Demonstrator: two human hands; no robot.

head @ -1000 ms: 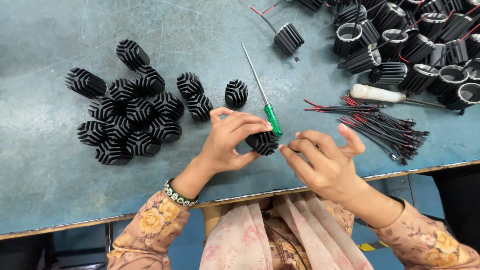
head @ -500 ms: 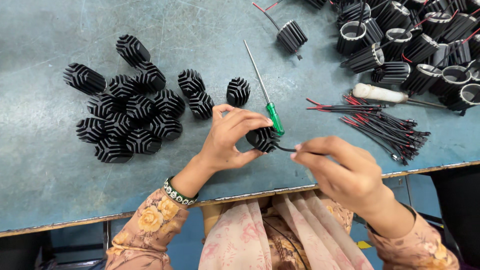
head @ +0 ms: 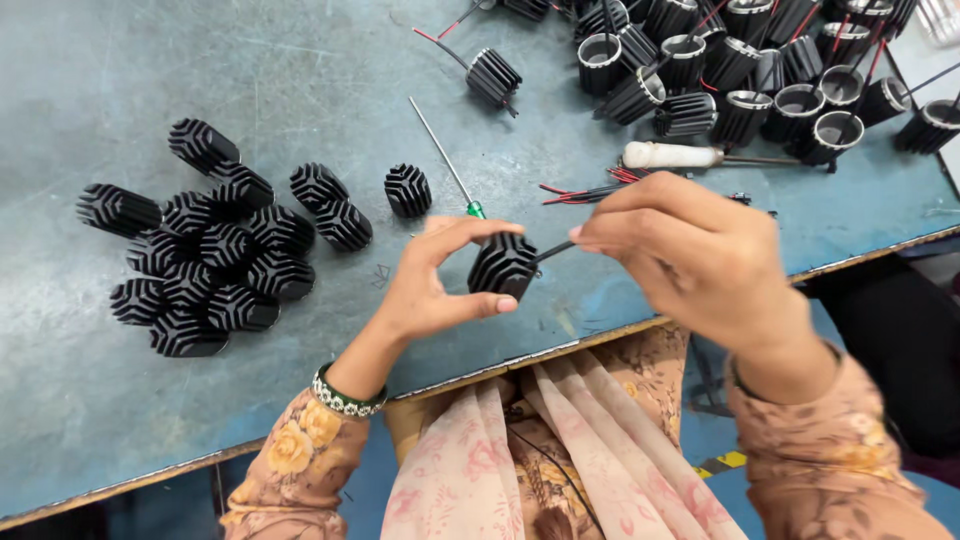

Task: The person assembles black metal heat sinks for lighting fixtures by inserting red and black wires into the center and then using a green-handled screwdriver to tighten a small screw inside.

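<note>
My left hand [head: 435, 285] grips a black finned cylinder [head: 503, 266] between thumb and fingers, just above the table's front edge. My right hand [head: 690, 255] pinches a thin dark wire [head: 553, 250] that runs into the side of that cylinder. A screwdriver with a green handle [head: 450, 175] lies on the table right behind my left hand, its tip pointing away from me. A bundle of red and black wires [head: 590, 190] lies partly hidden behind my right hand.
A heap of several black finned cylinders [head: 205, 265] lies at the left, with one loose [head: 408, 190] nearer the middle. Several open-ended black housings with wires [head: 740, 80] crowd the far right. A white-handled tool [head: 675, 155] lies among them. The table's front edge [head: 600, 335] is close.
My right hand has closed its fingers on the wire and moved up and left to the cylinder. The view has come closer to the table.
</note>
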